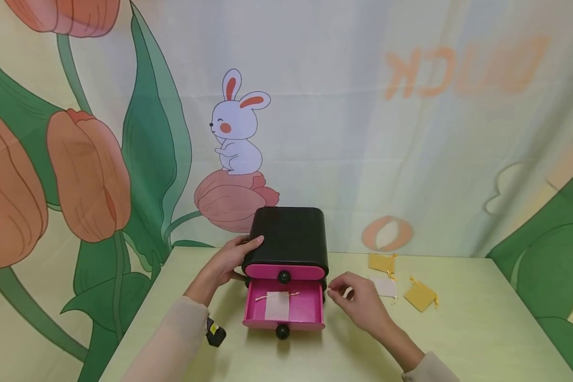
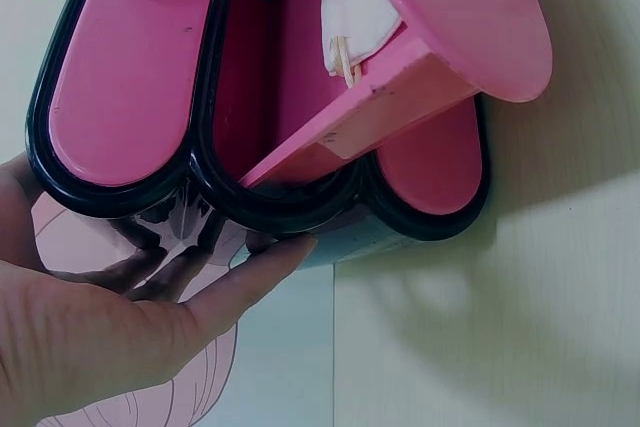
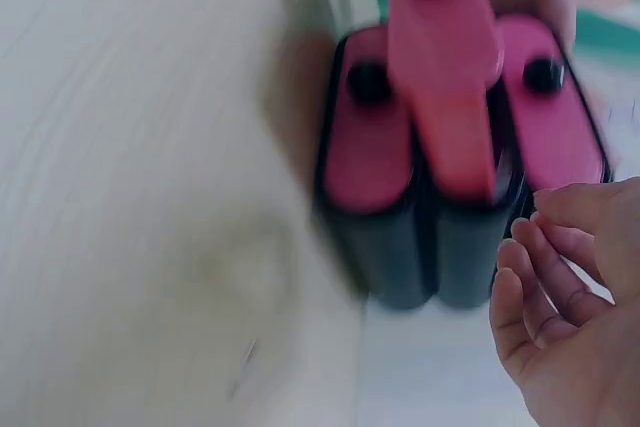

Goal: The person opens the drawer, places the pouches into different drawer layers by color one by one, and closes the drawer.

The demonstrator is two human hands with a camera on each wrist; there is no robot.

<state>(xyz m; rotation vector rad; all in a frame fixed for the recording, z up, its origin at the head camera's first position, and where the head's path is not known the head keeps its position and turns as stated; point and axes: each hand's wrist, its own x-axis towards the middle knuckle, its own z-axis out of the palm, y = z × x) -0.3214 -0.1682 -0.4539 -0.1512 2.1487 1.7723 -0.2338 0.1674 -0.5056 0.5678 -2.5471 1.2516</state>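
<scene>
the black drawer unit (image 1: 288,236) stands on the tabletop (image 1: 477,323) in front of me, toward 12 o'clock, near the cloth (image 1: 344,132) behind. my left hand (image 1: 225,261) holds it at its 9 o'clock side: one finger lies over the top edge, while others press along the side wall. i think i grasp it so because the open drawer pulls weight to the front, and the unit could slide or tip. my right hand (image 1: 358,301) is at about 4 o'clock from the unit, just beside its wall; its fingers are loosely bent and released, and i see nothing between them. whether their tips touch the wall, i cannot tell.

the unit has three drawers. the middle drawer (image 1: 307,325) is pulled out toward 6 o'clock, its black knob (image 1: 282,332) facing me. inside lies one white pouch (image 1: 277,307), flat on the pink bottom, with its cords spread to 9 and 3 o'clock. the top drawer (image 1: 262,272) and the bottom drawer (image 2: 438,162) are closed, so their content is hidden.

on the tabletop, counted from my right hand, one yellow pouch (image 1: 381,262) lies at 1 o'clock, another white pouch (image 1: 385,286) at 2, and a second yellow pouch (image 1: 420,297) at 3, perhaps placed there for easy reach.
</scene>
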